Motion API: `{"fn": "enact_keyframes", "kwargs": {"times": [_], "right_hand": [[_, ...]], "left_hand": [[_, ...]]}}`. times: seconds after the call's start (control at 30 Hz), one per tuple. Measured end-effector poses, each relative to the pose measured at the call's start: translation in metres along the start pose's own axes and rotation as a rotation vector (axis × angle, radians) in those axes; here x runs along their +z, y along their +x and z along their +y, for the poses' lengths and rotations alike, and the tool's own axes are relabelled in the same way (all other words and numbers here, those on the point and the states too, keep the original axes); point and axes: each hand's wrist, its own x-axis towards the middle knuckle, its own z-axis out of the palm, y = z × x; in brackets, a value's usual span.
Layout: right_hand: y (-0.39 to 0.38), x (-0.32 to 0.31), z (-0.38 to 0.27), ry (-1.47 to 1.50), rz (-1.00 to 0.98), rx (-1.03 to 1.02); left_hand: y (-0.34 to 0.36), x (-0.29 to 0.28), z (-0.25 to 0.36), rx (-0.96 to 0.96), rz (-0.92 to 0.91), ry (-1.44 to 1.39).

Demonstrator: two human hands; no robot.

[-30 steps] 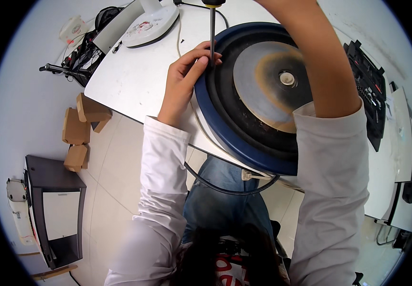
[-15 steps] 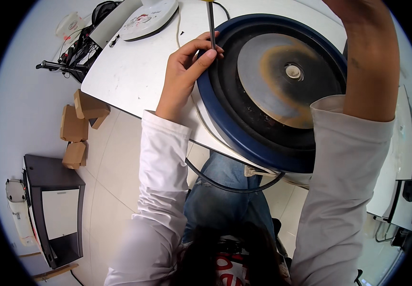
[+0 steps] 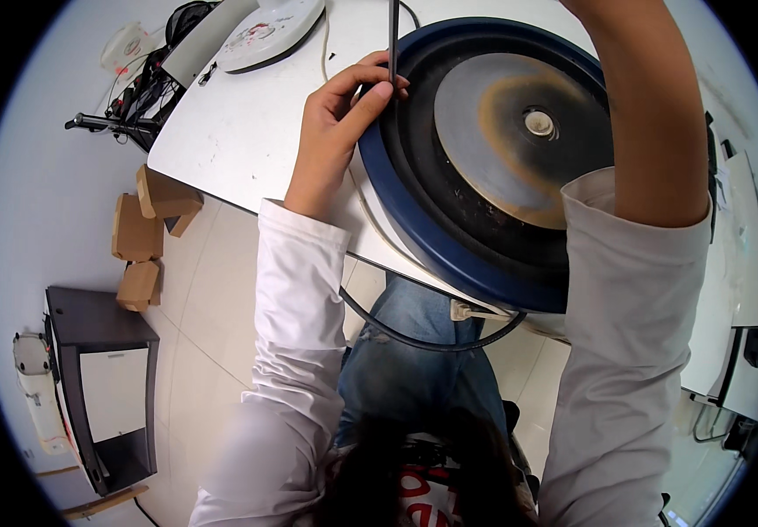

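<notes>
A round heating appliance with a dark blue rim (image 3: 423,252) rests on the white table. Inside it are a black well and a grey, scorched heating plate (image 3: 467,114) with a small round knob (image 3: 538,124) at its centre. At the rim's left side, my left hand (image 3: 333,123) pinches the thin metal shaft of a screwdriver (image 3: 393,39) between thumb and fingers. The shaft stands nearly upright; its tip is hidden by my fingers and its handle lies beyond the upper edge. My right forearm (image 3: 655,114) reaches up over the appliance's right side, with the hand out of view.
A white round lid-like part (image 3: 271,35) lies at the table's far left. A pale cord (image 3: 325,39) runs across the table (image 3: 238,132), and a black cable (image 3: 414,344) loops below its front edge. Cardboard boxes (image 3: 137,227) and a dark cabinet (image 3: 102,325) stand to the left.
My right forearm has shifted left and up, and the screwdriver's yellow handle end has left the picture. The view has moved slightly; my left hand keeps its pinch on the shaft.
</notes>
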Motion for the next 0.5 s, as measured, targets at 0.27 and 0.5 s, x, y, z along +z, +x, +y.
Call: {"fn": "enact_keyframes", "kwargs": {"times": [0.27,0.5], "right_hand": [[0.0019,-0.0038,0.0018,-0.016,-0.005,0.010],[0.0013,-0.0066,0.0061,-0.080,0.022,0.014]], "left_hand": [[0.0019,-0.0004,0.0004,0.024,-0.018,-0.003],[-0.0001,-0.0011,-0.0019,0.033,-0.008,0.005]]}}
